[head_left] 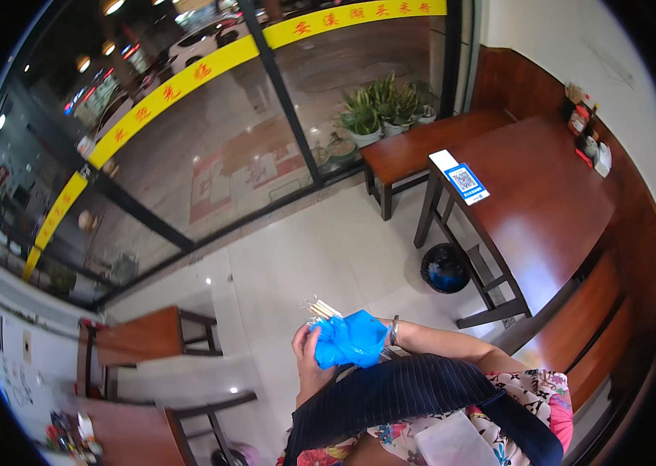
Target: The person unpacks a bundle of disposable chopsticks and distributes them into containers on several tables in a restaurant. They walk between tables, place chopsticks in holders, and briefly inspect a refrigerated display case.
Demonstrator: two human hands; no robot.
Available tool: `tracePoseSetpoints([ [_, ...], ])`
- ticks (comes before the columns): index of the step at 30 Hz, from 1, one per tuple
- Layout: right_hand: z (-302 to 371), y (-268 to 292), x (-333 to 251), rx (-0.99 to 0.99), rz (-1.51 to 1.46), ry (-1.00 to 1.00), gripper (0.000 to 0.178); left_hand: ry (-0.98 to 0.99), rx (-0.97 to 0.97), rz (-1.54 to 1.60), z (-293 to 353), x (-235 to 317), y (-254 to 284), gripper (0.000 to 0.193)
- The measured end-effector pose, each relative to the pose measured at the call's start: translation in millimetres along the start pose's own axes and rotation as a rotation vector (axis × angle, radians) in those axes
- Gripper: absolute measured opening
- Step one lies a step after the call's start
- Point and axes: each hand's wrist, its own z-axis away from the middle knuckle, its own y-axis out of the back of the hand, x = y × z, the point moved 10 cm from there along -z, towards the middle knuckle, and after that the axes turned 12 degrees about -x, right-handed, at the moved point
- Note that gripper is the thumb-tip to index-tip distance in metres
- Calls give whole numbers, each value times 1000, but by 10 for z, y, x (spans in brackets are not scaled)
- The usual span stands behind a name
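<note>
In front of my body I hold up a blue plastic bag (355, 339), with wrapped wooden chopsticks (326, 311) poking out of its top left. My left hand (309, 363) is closed on the bag's left side, its fingers against the plastic beside the chopsticks. The right forearm reaches in from the right, a bracelet (395, 331) on its wrist. My right hand sits behind the blue bag, which hides its fingers. Below the bag lies a dark striped apron (413, 400) over flowered clothing.
A brown wooden table (530, 179) with a code card (464, 180) and condiments stands at right, benches (429, 144) around it. Under its near side is a black bin (445, 268). Stools (142, 338) and another table (130, 427) stand left. Glass doors with yellow bands (177, 93) run across the far side.
</note>
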Motion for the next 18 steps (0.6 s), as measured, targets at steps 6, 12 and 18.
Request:
tracePoseSetpoints([
  [6, -90, 489, -769, -28, -152, 127, 23, 81, -221, 279, -1130, -724, -351, 35],
  [12, 670, 996, -1686, 427, -173, 591, 25, 18, -356, 641, -2277, -1010, -825, 26],
  [18, 1379, 1262, -2572, 507, -98, 846, 21, 307, -431, 1080, -3174, -1034, -1503, 19],
])
